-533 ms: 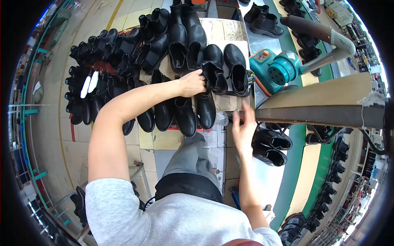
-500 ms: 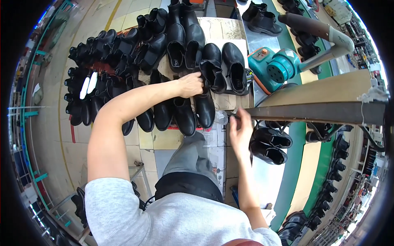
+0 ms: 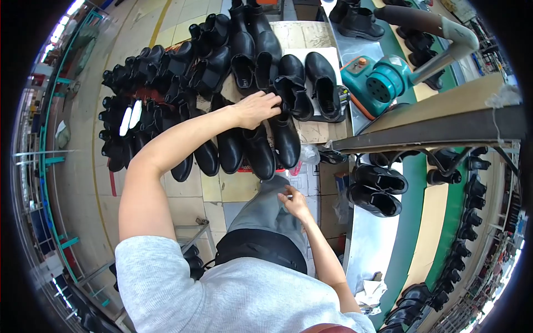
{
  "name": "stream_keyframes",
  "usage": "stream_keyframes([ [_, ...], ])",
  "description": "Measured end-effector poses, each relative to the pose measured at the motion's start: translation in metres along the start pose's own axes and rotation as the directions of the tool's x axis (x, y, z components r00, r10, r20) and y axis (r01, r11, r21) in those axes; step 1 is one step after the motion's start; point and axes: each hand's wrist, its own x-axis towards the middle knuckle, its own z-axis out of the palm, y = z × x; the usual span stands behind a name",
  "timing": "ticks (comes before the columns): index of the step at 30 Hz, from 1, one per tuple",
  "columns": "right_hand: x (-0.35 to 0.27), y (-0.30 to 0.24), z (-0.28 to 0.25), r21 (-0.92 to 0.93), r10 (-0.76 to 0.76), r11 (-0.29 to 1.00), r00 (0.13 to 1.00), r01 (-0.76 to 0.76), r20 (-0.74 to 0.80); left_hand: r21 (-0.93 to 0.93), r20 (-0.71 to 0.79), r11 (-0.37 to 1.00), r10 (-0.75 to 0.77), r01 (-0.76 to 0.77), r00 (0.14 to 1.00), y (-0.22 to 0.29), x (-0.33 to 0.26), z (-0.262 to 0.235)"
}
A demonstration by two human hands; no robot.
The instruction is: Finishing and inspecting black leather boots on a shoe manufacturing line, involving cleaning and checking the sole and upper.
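Observation:
My left hand [image 3: 259,109] reaches over rows of black boots. Its bent fingers are closed at the collar of a black boot [image 3: 286,145] whose toe points toward me; part of the grip is hidden behind the knuckles. Another black boot [image 3: 259,155] lies under the same wrist. Just beyond the fingertips stands an upright black ankle boot [image 3: 293,94], beside a black shoe [image 3: 323,83] on a white sheet. My right hand [image 3: 295,203] hangs over my grey trouser leg, fingers loosely bent and apart, holding nothing.
A teal machine [image 3: 377,83] stands at the right on a metal surface. A dark-edged beam [image 3: 422,136] juts in below it. Under the beam, a pair of black shoes [image 3: 377,188] sits by the green conveyor [image 3: 408,222]. Clear plastic [image 3: 310,155] hangs at the table's near edge.
My right hand has drawn back from the beam's end, toward me and left, over my leg. My left hand stays at the boots, its fingers shifted slightly. The whole view has swung a little.

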Motion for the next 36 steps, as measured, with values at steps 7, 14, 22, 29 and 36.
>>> stream_keyframes([
  [7, 0.021, -0.024, 0.012, 0.261, -0.031, 0.965, 0.98, -0.022, 0.197, -0.214, 0.003, 0.431, -0.897, 0.876, 0.442, 0.011, -0.099, -0.032],
  [14, 0.036, -0.02, 0.016, 0.229, -0.026, 0.973, 0.972, -0.029, 0.232, -0.296, 0.315, -0.284, -0.93, 0.912, -0.188, 0.006, -0.1, 0.033],
  [22, 0.025, -0.01, 0.0, 0.26, -0.051, 0.965, 0.988, 0.012, 0.143, -0.228, 0.481, -0.458, -0.82, 0.86, -0.309, -0.02, -0.123, 0.029],
  [29, -0.006, 0.022, -0.024, 0.343, 0.07, 0.933, 0.992, -0.103, 0.107, -0.246, 0.363, -0.141, -0.931, 0.959, -0.044, -0.025, -0.116, 0.041],
  [36, -0.027, 0.031, -0.025, 0.217, 0.033, 0.976, 0.999, -0.033, 0.004, -0.323, 0.153, -0.021, -0.988, 0.946, 0.03, -0.047, -0.124, 0.091],
])
